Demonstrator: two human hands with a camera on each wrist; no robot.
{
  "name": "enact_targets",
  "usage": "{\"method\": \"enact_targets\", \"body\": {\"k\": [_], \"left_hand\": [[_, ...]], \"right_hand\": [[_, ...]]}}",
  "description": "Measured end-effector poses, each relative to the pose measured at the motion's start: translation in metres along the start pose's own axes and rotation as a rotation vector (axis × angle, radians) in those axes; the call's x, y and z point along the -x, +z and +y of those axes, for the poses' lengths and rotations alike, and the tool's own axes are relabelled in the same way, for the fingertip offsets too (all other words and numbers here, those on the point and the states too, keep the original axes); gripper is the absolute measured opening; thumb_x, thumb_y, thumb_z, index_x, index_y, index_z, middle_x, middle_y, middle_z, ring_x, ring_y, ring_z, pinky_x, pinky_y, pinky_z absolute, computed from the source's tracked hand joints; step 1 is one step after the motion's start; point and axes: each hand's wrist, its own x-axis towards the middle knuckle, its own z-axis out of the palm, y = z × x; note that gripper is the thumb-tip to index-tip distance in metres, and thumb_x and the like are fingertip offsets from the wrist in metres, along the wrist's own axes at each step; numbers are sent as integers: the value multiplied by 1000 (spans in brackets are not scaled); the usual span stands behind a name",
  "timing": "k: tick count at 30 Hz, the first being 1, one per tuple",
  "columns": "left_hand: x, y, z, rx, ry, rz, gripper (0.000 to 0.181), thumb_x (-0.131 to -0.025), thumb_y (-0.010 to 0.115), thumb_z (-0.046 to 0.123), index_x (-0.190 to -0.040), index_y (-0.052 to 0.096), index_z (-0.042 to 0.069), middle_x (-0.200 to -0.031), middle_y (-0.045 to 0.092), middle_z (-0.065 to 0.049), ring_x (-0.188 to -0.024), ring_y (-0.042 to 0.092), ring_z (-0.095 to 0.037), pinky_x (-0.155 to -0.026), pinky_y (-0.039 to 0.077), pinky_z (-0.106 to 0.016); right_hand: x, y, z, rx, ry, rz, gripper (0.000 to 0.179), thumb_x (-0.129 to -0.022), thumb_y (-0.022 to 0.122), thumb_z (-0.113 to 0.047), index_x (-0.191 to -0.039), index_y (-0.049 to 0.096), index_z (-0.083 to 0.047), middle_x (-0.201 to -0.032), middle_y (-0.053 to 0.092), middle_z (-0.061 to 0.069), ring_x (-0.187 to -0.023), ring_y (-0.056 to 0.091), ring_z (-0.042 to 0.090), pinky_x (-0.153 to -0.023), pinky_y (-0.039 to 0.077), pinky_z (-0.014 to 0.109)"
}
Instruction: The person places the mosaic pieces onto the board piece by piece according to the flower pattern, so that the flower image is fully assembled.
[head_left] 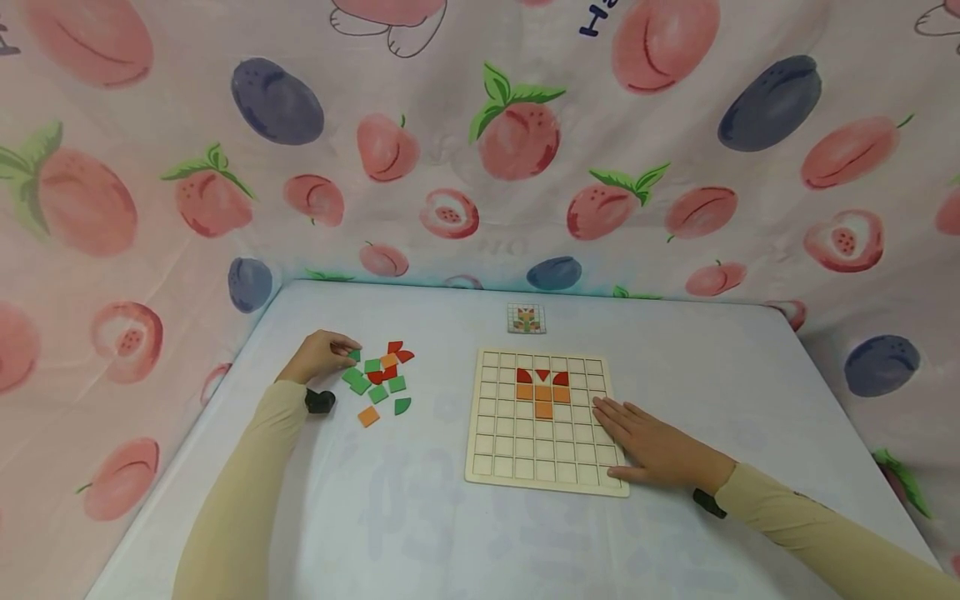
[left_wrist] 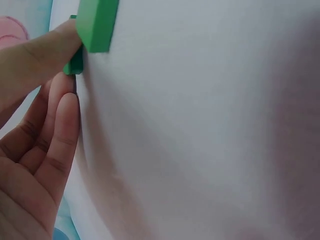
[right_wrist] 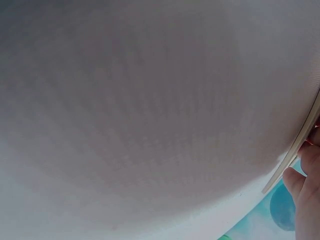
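My left hand (head_left: 321, 357) is at the left edge of a loose pile of coloured tiles, pinching a green tile (head_left: 354, 356) between thumb and fingertips. In the left wrist view the thumb presses this green tile (left_wrist: 75, 65), and another green tile (left_wrist: 97, 25) lies close by. The pale grid board (head_left: 510, 473) bears two red quarter-round tiles, a red triangle tile (head_left: 542, 375) and several orange square tiles (head_left: 543, 409). My right hand (head_left: 660, 446) rests with straight fingers on the board's right edge; the right wrist view shows only some fingers (right_wrist: 295, 182) by that edge.
Green, red and orange tiles lie scattered left of the board, with an orange square (head_left: 368, 416) nearest me. A small pattern card (head_left: 527, 318) lies behind the board. Fruit-printed cloth (head_left: 450, 150) hangs behind the white table (head_left: 390, 517).
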Motion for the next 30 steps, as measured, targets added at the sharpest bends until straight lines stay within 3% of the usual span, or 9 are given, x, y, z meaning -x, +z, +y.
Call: {"method": "enact_targets", "body": {"k": [12, 16, 20, 30], "left_hand": [[6, -7, -3, 17, 36, -65, 34, -80, 73, 9, -114, 67, 5, -101, 64, -11, -91, 55, -20, -79, 47, -26], [11, -13, -5, -10, 48, -57, 35, -79, 73, 8, -113, 67, 3, -99, 65, -12, -90, 56, -20, -80, 47, -28], [14, -15, -7, -23, 42, -41, 36, -79, 74, 8, -113, 66, 1, -99, 65, -13, -89, 56, -20, -81, 47, -29], [11, -7, -8, -31, 37, -5, 34, -79, 74, 10, -111, 67, 3, -98, 64, -11, -89, 55, -20, -81, 47, -31]], "right_hand": [[0, -2, -1, 7, -1, 23, 85, -89, 44, -63, -146, 30, -1, -153, 29, 14, -139, 31, 32, -110, -18, 14], [1, -1, -1, 2, -8, 41, 86, -89, 46, -63, -145, 31, 0, -152, 31, 15, -138, 33, 32, -110, -17, 14], [0, 1, 0, -6, 9, 3, 86, -89, 42, -65, -146, 28, -1, -154, 27, 14, -140, 29, 31, -110, -18, 14], [-1, 4, 2, -20, 33, -36, 88, -89, 39, -67, -148, 25, -3, -156, 22, 12, -142, 24, 30, -109, -20, 15]]}}
